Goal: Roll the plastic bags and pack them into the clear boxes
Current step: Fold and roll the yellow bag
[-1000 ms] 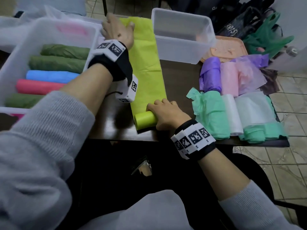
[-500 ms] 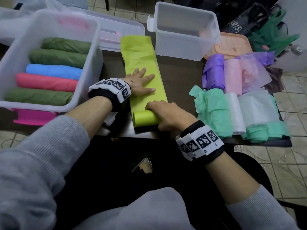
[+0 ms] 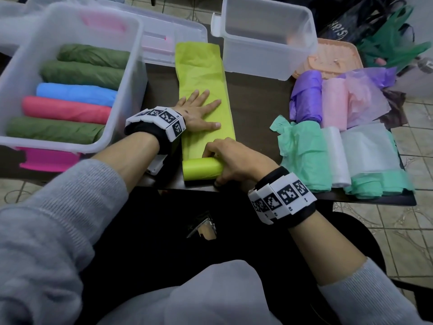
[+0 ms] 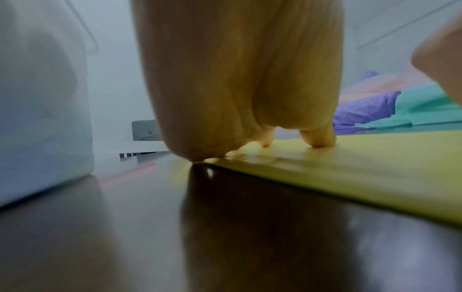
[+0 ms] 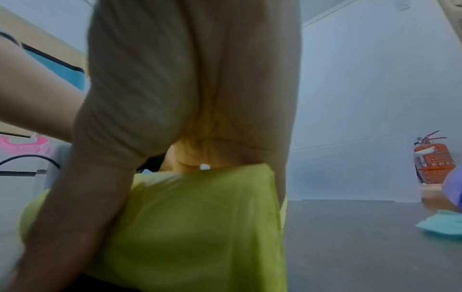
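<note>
Since a second ago, our left hand (image 3: 199, 112) has come back from the far end of the lime-green bag (image 3: 203, 90) and now lies flat on its middle stretch, fingers straight and spread, pressing the sheet against the dark table (image 3: 253, 109). From the left wrist view we see those fingertips (image 4: 317, 141) touching the green plastic.

Going from left to right: at our far left stands a clear box (image 3: 131, 73) that holds five rolled bags side by side, namely two dark green rolls (image 3: 91, 64) at the back, a blue roll (image 3: 75, 93), a red roll (image 3: 65, 110) and another dark green roll (image 3: 54, 131) nearest us. A pink lid (image 3: 46, 160) shows under its near edge. Just to the right of the box lies the lime-green bag, stretched flat away from us, with its near end already wound into a roll (image 3: 201, 168) at the table's edge. Our right hand (image 3: 234, 160) curls round the right end of that roll, fingers over the top and thumb underneath.

Behind and to the right of the bag stands a second clear box (image 3: 264, 64). Farther right, a pile of unrolled bags rests on the table: purple (image 3: 304, 95), pink (image 3: 335, 102), mint green (image 3: 302, 151) and white (image 3: 367, 151) ones, overlapping one another.
</note>
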